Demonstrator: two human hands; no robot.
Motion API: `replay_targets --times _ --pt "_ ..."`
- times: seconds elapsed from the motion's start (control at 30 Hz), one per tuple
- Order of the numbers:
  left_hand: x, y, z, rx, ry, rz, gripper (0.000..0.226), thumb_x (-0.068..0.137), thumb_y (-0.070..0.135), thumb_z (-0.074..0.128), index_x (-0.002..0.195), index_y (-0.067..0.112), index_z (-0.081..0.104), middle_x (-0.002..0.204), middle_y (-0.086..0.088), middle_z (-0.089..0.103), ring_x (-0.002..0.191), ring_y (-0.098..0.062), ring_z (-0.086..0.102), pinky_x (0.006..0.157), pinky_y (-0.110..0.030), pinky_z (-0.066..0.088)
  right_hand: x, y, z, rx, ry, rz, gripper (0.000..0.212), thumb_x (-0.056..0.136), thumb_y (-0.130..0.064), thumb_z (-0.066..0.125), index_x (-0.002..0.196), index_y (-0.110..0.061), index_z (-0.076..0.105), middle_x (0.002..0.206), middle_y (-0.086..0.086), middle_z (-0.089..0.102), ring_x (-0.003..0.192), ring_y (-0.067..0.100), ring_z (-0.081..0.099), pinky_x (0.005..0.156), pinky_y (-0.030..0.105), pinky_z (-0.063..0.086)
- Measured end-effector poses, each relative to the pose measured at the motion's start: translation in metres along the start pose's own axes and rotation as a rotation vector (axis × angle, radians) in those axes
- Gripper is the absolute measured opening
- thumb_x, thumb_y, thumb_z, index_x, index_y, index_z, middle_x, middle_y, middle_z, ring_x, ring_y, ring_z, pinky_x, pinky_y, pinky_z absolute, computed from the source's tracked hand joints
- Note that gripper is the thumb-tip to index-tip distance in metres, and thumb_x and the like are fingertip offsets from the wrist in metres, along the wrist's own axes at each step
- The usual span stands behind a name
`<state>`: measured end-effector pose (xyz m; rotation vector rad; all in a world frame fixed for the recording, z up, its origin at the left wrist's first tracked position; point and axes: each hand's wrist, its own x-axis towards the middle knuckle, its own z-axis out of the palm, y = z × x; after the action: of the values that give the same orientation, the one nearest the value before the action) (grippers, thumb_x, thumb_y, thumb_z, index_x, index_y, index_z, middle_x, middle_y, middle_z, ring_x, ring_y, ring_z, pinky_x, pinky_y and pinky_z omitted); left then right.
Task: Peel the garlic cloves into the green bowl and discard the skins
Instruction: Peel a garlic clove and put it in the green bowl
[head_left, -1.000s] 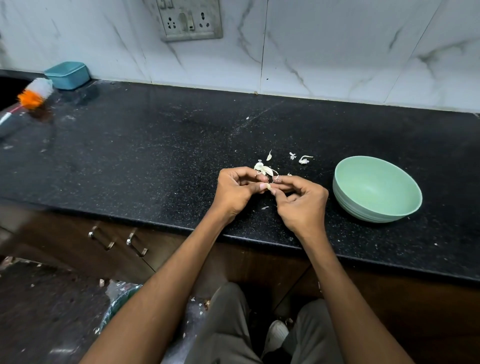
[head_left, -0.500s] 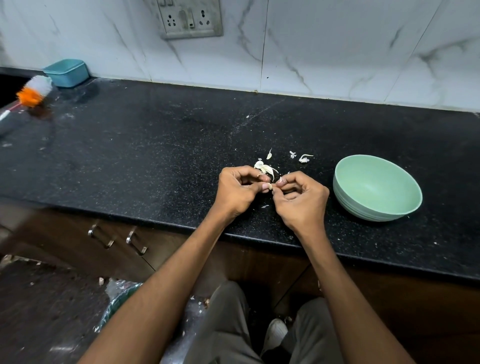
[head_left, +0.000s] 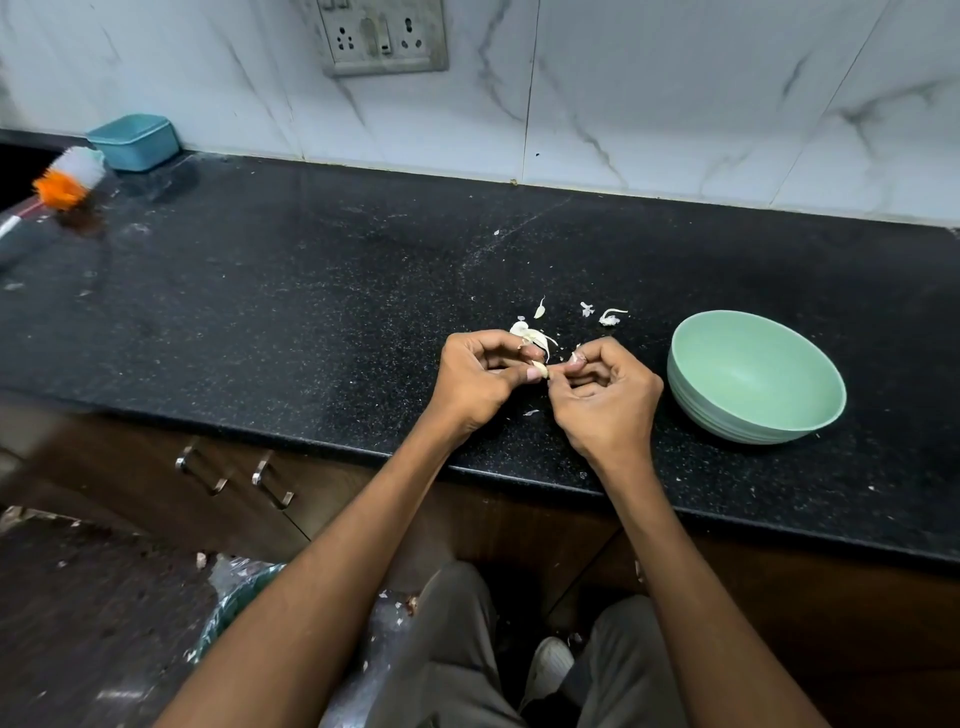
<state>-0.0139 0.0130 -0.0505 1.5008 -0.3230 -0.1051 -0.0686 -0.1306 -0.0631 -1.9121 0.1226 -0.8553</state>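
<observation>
Above the counter's front edge, the left hand (head_left: 483, 376) pinches the garlic clove (head_left: 540, 369) while the right hand (head_left: 605, 397) – fingers curled – has drawn slightly away since 1 second ago, tugging skin. Green bowl (head_left: 756, 415) sits empty – peeling is unfinished.

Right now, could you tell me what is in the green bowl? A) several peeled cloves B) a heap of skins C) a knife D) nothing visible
D: the green bowl shows only its bare inside, while the left hand holds a clove and skins lie on the counter.
</observation>
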Motion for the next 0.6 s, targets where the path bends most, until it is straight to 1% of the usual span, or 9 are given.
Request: replay_targets --times 0.1,0.2,0.27,0.33,0.4,0.5,0.53,0.6 --pt "-0.0006 0.0008 0.0011 -0.001 0.007 -0.003 0.027 0.073 -0.013 0.082 0.079 0.011 0.073 0.082 0.002 0.076 0.08 -0.015 0.072 0.082 -0.031 0.061 -0.0002 -0.0022 0.0003 -0.049 0.006 -0.029 0.019 0.076 -0.006 0.081 0.077 -0.011 0.063 0.064 -0.003 0.068 0.051 0.01 0.066 0.049 0.028 0.055" --pt "-0.0001 -0.0002 0.0017 0.019 0.02 -0.006 0.027 0.073 -0.013 0.082 0.078 0.012 0.073 0.08 0.004 0.076 0.077 -0.012 0.072 0.08 -0.028 0.06 -0.0003 -0.0018 0.0005 -0.048 -0.007 -0.029 0.021 0.075 -0.005 0.081 0.077 -0.012 0.062 0.064 -0.003 0.067 0.048 0.01 0.064 0.048 0.024 0.051" --pt "0.0004 -0.0007 0.0011 0.019 0.016 -0.009 0.027 0.074 -0.014 0.081 0.078 0.012 0.073 0.081 0.003 0.076 0.077 -0.012 0.071 0.078 -0.025 0.061 0.0 -0.0012 0.0005 -0.001 -0.006 0.009 0.022 0.075 -0.003 0.081 0.076 -0.013 0.062 0.066 -0.003 0.068 0.052 0.01 0.066 0.05 0.023 0.051" --pt "0.0006 -0.0007 0.0005 0.016 0.007 -0.007 0.027 0.074 -0.015 0.08 0.079 0.011 0.073 0.083 0.001 0.076 0.078 -0.012 0.071 0.078 -0.024 0.06 0.0007 -0.0016 0.0002 0.051 0.002 0.047 0.026 0.075 -0.001 0.082 0.075 -0.016 0.061 0.067 -0.004 0.068 0.059 0.015 0.07 0.054 0.029 0.056" --pt "0.0006 -0.0004 -0.0002 0.012 -0.002 -0.002 0.028 0.074 -0.016 0.079 0.08 0.011 0.073 0.084 0.0 0.076 0.079 -0.013 0.072 0.078 -0.023 0.059 0.0009 -0.0014 0.0001 0.08 0.001 0.073 0.029 0.076 0.0 0.082 0.075 -0.02 0.06 0.068 -0.005 0.07 0.062 0.015 0.072 0.058 0.034 0.06" --pt "0.0007 -0.001 -0.0011 -0.006 -0.011 0.002 0.03 0.074 -0.018 0.077 0.08 0.011 0.073 0.084 -0.001 0.076 0.082 -0.015 0.072 0.08 -0.026 0.06 0.0011 -0.0006 0.0001 0.146 -0.01 0.128 0.028 0.08 0.001 0.08 0.081 -0.02 0.061 0.074 0.003 0.074 0.069 0.02 0.076 0.061 0.041 0.063" --pt "0.0007 -0.001 -0.0014 -0.012 -0.011 0.003 0.031 0.075 -0.019 0.077 0.08 0.011 0.073 0.084 -0.001 0.076 0.083 -0.017 0.072 0.081 -0.029 0.06 0.0013 -0.0014 -0.0003 0.176 -0.014 0.162 0.026 0.082 0.003 0.078 0.084 -0.018 0.063 0.076 0.005 0.075 0.071 0.021 0.077 0.061 0.041 0.063" --pt "0.0004 -0.001 -0.0023 -0.033 -0.01 0.001 0.03 0.076 -0.02 0.075 0.081 0.01 0.072 0.086 -0.005 0.076 0.085 -0.021 0.073 0.079 -0.033 0.062 0.0017 -0.0044 -0.0016 0.218 -0.023 0.221 0.021 0.086 0.008 0.072 0.095 -0.01 0.067 0.081 0.006 0.076 0.075 0.019 0.077 0.058 0.035 0.062"
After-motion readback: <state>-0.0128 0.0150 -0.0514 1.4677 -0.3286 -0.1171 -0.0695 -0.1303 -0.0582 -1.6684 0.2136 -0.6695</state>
